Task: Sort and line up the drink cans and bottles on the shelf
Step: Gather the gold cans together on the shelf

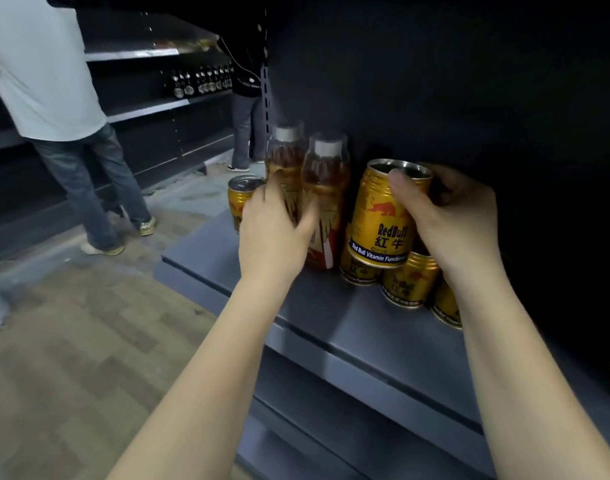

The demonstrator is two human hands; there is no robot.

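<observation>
The right hand (456, 220) holds a gold can (383, 216) up off the shelf (331, 327), tipped a little. Its thumb (405, 192) lies across the front and the other fingers wrap round the back. Under it three more gold cans (409, 282) stand close together on the shelf, near the dark back wall.

To the left, two tea bottles (326, 188) with white caps stand side by side. The left hand (274, 230) is on the left bottle, fingers curled round its side. One small can (241, 199) stands at the far left end of the shelf, just beside that hand.

Far off, two people (47, 81) stand by another shelf with dark bottles (199, 83).
</observation>
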